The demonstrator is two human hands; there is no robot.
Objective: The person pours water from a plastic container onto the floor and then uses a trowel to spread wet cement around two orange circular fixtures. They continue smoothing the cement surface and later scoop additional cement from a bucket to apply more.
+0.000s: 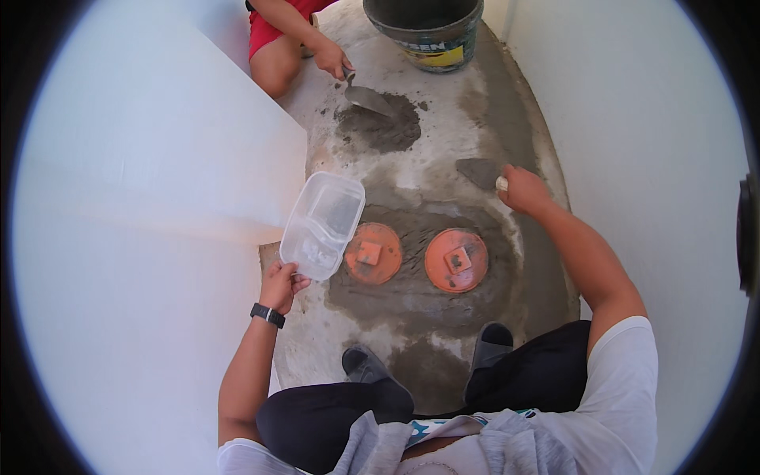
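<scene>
My left hand (283,286) pinches the near end of a clear plastic container (324,224) with a curved divider inside, held tilted by the left wall. In my right hand (524,190) is the handle of a trowel (480,172), its grey blade pointing left above the floor. Between my hands, two round orange caps (373,253) (457,260) with raised square centres are set in wet grey mortar (419,305). Farther off, a co-worker's hand (332,59) holds another trowel (369,100) over a dark mortar pile (388,131).
A black bucket (427,39) stands at the far end. White walls close in on the left (150,237) and right (657,158). The co-worker's bent knee (275,67) is at the far left. My sandalled feet (366,366) are just this side of the caps.
</scene>
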